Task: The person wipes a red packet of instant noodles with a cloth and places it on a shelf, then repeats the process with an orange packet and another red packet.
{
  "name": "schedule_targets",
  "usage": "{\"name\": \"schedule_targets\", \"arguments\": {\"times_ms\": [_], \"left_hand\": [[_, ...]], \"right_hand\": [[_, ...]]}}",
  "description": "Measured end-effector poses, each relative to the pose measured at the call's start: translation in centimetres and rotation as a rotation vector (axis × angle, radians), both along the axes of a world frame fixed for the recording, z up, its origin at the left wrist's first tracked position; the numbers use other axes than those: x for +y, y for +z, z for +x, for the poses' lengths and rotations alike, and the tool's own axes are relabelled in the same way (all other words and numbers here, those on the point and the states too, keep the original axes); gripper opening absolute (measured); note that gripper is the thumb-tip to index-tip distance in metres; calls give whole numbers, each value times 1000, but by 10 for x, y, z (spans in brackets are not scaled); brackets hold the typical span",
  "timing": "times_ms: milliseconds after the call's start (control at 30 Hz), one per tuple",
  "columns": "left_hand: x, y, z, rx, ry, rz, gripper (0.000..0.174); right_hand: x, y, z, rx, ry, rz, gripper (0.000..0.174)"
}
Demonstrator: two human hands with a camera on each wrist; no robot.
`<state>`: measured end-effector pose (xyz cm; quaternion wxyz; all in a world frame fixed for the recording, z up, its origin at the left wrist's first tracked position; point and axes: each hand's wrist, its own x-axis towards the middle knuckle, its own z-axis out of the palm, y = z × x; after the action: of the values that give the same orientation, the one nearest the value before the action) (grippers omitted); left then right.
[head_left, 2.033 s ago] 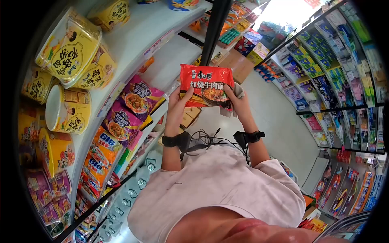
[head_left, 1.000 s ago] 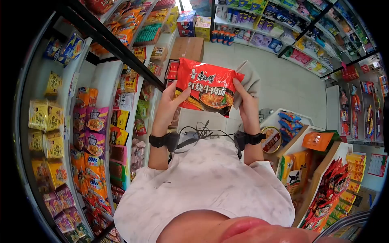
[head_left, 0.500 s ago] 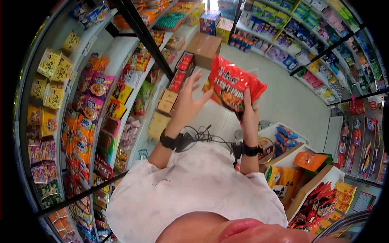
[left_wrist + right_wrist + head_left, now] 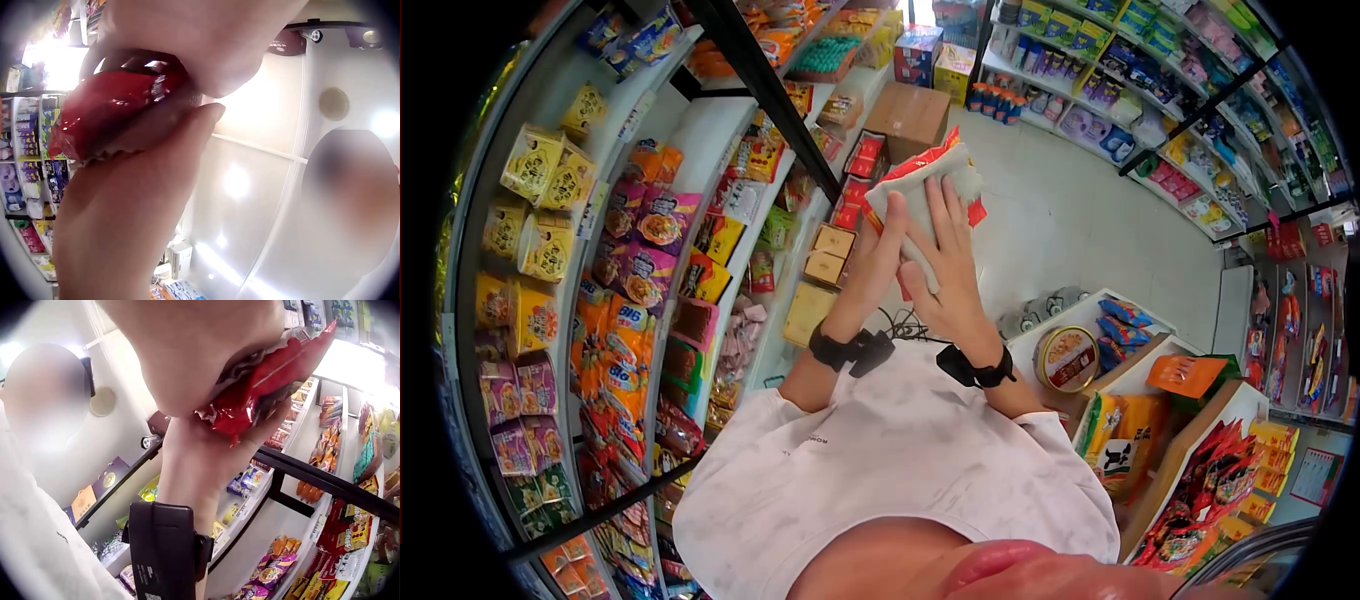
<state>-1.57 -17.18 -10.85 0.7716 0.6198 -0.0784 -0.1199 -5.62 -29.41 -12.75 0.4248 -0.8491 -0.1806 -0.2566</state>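
A red instant noodle packet [image 4: 930,158] is between my two hands in front of the chest, mostly covered by a grey cloth [image 4: 914,196]. My left hand [image 4: 874,268] grips the packet from the left, its thumb lying over the cloth. Across the cloth lie the extended fingers of my right hand [image 4: 945,265], pressing it onto the packet. Both wrist views show the shiny red packet [image 4: 269,384] sandwiched between the palms. The packet's printed front is hidden in the head view.
Shelves on the left hold yellow noodle tubs [image 4: 545,245], purple packets [image 4: 665,220] and orange packets [image 4: 615,350]. Cardboard box [image 4: 910,115] stands on the floor ahead. At right is a display stand with a round tin [image 4: 1067,358] and snack bags [image 4: 1122,435]. A black shelf post [image 4: 760,90] rises at left.
The packet's printed front, visible earlier, is now under the cloth. My left hand let go, then took hold again; my right hand moved from the packet's right edge onto the cloth on top.
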Motion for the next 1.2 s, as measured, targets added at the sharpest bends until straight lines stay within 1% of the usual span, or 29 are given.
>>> {"name": "schedule_targets", "arguments": {"times_ms": [67,100,167,267,300,367,467,533,567,633,667,700,733,767,800,867,900,1000,1033,1133,1167,1200], "left_hand": [[16,3,1,-20,75,43,61],[21,-3,5,-52,201,79,56],[41,1,11,-83,177,73,56],[78,-3,20,-82,88,283,56],[91,-3,23,-76,37,403,56],[96,-4,16,-283,150,194,57],[123,9,13,-244,131,152,56],[140,4,14,-103,116,45,58],[149,9,13,-19,94,8,60],[165,4,14,126,61,-74,65],[169,2,16,167,55,-181,64],[172,1,18,206,52,-287,63],[176,1,21,242,51,-394,63],[183,-3,26,260,1,-455,64],[188,-6,30,307,-20,-491,61],[196,-9,35,412,-57,-560,55],[196,-13,38,442,-8,-524,58],[207,-14,37,402,-118,-597,71],[211,-15,36,413,-136,-707,56],[217,-19,33,-47,-79,-190,37],[216,0,32,136,-52,-418,32],[218,6,30,129,-56,-427,32]], "right_hand": [[14,11,6,-27,-21,-33,50],[24,15,12,-40,-27,-31,50],[43,22,22,-62,-33,-30,48],[70,35,36,-81,-55,97,45],[77,39,43,-95,-79,100,44],[85,44,58,-97,-129,104,42],[87,56,72,72,-36,158,39],[91,56,75,168,15,280,40],[94,56,73,208,34,344,41],[102,74,59,521,-84,456,49],[105,80,56,667,-141,512,54],[93,63,61,762,-209,580,52],[85,48,60,735,-169,658,50],[87,47,57,707,-125,734,48],[89,45,55,681,-78,807,47],[102,49,51,572,-48,750,49],[111,53,50,523,-32,725,51],[131,52,56,451,-37,748,44],[137,51,58,432,-53,756,41],[147,50,61,358,-126,754,33],[147,50,61,356,-144,729,31],[148,49,59,364,-161,700,29]]}}
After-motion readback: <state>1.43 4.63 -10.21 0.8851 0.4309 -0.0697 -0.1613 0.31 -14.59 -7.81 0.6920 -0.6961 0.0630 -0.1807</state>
